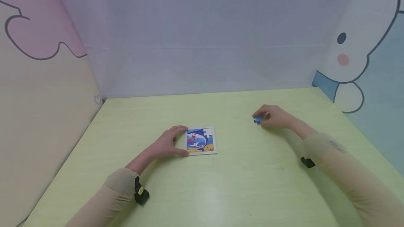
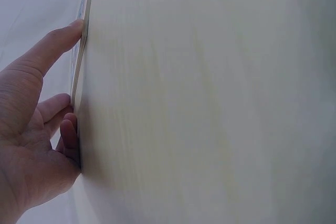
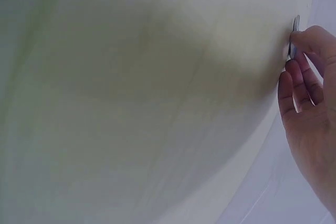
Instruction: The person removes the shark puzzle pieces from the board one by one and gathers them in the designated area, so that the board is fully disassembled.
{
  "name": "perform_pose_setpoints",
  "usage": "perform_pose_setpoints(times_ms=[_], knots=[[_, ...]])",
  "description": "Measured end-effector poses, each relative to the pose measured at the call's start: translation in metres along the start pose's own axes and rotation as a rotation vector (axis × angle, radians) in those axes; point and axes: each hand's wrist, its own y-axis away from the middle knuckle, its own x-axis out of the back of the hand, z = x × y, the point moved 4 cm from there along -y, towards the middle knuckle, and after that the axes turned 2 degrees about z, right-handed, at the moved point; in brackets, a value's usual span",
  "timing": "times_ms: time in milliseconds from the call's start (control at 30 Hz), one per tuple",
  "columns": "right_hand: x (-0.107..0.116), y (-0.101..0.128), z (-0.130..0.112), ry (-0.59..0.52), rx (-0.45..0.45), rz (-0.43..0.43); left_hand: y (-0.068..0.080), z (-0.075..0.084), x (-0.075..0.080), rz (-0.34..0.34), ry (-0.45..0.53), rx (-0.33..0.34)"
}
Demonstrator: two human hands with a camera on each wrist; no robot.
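A small square jigsaw puzzle (image 1: 201,141) with a pale frame lies on the table, showing a blue sea animal picture. A white gap shows at its upper right. My left hand (image 1: 166,144) holds the puzzle by its left side, thumb at the near corner and fingers at the far corner. In the left wrist view the thumb (image 2: 65,38) presses the frame's thin edge. Off to the right, my right hand (image 1: 275,116) pinches a blue puzzle piece (image 1: 257,119) between thumb and fingers, close over the table. The right wrist view shows that piece (image 3: 295,38) nearly edge-on.
The pale yellow-green table (image 1: 214,192) reaches back to a plain whitish cloth wall (image 1: 202,38). Cartoon-printed panels stand along its left (image 1: 44,90) and right sides (image 1: 375,80). Each sleeve carries a dark wrist camera, such as the left one (image 1: 141,195).
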Motion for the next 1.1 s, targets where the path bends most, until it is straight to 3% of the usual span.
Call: perform_pose_setpoints(times_ms=[133, 333, 1100], knots=[[0.005, 0.008, 0.013, -0.035, -0.059, -0.018, 0.001, 0.0, 0.001, 0.002, 0.006, -0.007], [0.01, 0.011, 0.022, -0.091, -0.045, -0.043, 0.0, 0.0, 0.002, 0.001, 0.002, -0.009], [0.01, 0.014, 0.018, -0.177, -0.08, -0.073, -0.003, -0.001, 0.004, 0.009, -0.002, -0.033]])
